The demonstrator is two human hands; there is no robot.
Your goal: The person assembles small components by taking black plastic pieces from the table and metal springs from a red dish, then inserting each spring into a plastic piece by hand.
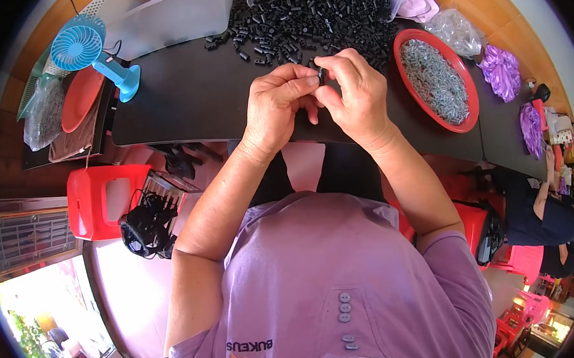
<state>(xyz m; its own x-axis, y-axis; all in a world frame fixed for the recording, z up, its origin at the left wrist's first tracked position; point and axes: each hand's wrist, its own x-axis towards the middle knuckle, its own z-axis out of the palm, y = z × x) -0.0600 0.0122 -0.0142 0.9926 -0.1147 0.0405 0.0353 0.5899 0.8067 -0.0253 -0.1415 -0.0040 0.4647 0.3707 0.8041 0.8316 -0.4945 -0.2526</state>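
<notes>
My left hand (274, 107) and my right hand (358, 99) meet over the near part of the dark table. Between their fingertips is a small black plastic part (322, 76), mostly covered by the fingers. Both hands are closed in a pinch on it. Just beyond them spreads a heap of similar small black parts (303, 28), with loose ones at its left edge. To the right of my right hand stands a red oval basin (473, 103) full of small silvery metal pieces, too small to name exactly.
A blue desk fan (78, 46) and a translucent plastic bin (169, 21) stand at the left. Plastic bags (453, 33) lie beyond the basin. A red stool (86, 206) is at left below table height. Two people in dark clothes (535, 208) are at far right.
</notes>
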